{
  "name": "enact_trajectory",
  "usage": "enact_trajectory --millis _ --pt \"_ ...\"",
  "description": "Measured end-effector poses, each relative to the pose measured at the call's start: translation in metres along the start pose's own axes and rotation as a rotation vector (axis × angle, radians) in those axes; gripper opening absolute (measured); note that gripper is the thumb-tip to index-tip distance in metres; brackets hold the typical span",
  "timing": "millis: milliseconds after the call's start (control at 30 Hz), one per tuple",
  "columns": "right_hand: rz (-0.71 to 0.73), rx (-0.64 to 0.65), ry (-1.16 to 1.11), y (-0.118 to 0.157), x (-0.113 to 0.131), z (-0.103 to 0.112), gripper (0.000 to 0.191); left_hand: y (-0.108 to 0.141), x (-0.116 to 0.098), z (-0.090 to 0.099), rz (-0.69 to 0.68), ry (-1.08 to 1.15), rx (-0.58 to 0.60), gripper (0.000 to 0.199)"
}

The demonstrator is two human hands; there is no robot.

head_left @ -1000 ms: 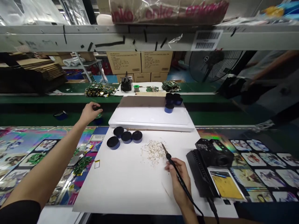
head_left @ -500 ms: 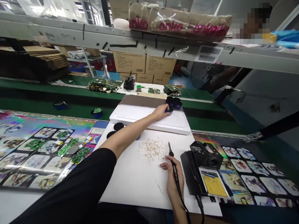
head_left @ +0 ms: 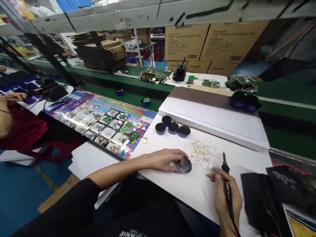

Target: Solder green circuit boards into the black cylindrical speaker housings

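Note:
My left hand (head_left: 168,160) is closed around the edge of a round dark cup-like housing (head_left: 185,165), its hollow side showing, low over the white work sheet (head_left: 170,179). In my right hand (head_left: 228,194) is a soldering iron (head_left: 227,184), its tip pointing away from me. Between and beyond my hands lies a scatter of tiny pale component bits (head_left: 202,153). Several round dark-blue housings (head_left: 173,128) stand behind my left hand. More blue housings (head_left: 244,101) sit on the white foam block (head_left: 212,115) at the back.
A black soldering station (head_left: 259,200) stands on the right, beside a tray with a yellow sponge (head_left: 301,227). Green circuit boards (head_left: 133,135) lie to the left. Beyond are a solder spool (head_left: 191,79) and board piles (head_left: 153,75). A co-worker's hand (head_left: 14,96) shows far left.
My left hand has come back from the housings on the foam block and now holds one near me. The view has swung left. My right hand keeps the soldering iron.

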State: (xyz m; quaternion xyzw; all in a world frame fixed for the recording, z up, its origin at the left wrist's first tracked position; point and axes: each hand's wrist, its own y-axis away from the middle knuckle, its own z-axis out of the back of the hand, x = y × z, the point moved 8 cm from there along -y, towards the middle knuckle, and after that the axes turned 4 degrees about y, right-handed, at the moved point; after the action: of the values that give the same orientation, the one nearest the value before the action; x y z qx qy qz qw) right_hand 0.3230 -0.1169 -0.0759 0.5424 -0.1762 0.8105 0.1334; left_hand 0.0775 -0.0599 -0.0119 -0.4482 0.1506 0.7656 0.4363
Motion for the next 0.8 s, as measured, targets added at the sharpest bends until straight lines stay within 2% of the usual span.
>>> enact_trajectory --millis 33,100,167,233,300,333,433,500,600,700,800 --pt "-0.011 -0.011 0.013 0.001 0.001 0.001 0.047 0.014 0.003 0.002 0.022 0.02 -0.047 0.021" --pt "-0.024 -0.034 0.027 0.002 0.005 0.002 0.049 0.04 0.013 0.025 0.112 0.033 -0.196 0.025" --pt "-0.018 -0.057 0.033 0.003 0.009 0.003 0.05 0.07 0.029 0.072 0.286 -0.077 -0.416 0.023" --pt "-0.013 -0.064 0.039 0.003 0.011 0.003 0.049 0.107 0.044 0.122 0.51 -0.348 -0.584 0.028" --pt "-0.015 -0.063 0.04 0.003 0.01 0.003 0.049 0.143 0.057 0.161 0.734 -0.572 -0.654 0.042" --pt "-0.016 -0.059 0.038 0.002 0.009 0.002 0.048 0.158 0.063 0.173 0.815 -0.626 -0.654 0.049" --pt "-0.012 -0.054 0.03 0.001 0.007 0.002 0.047 0.186 0.081 0.183 0.927 -0.611 -0.581 0.047" --pt "-0.004 -0.055 0.031 0.001 0.006 0.002 0.045 0.195 0.086 0.181 0.943 -0.587 -0.568 0.043" --pt "0.022 -0.057 0.028 0.001 0.007 0.003 0.042 0.201 0.085 0.176 0.969 -0.523 -0.564 0.05" --pt "0.035 -0.048 0.036 0.001 0.008 0.002 0.038 0.198 0.079 0.167 0.865 -0.48 -0.498 0.062" --pt "0.048 -0.054 0.04 0.001 0.009 0.001 0.037 0.2 0.072 0.163 0.731 -0.503 -0.496 0.059"
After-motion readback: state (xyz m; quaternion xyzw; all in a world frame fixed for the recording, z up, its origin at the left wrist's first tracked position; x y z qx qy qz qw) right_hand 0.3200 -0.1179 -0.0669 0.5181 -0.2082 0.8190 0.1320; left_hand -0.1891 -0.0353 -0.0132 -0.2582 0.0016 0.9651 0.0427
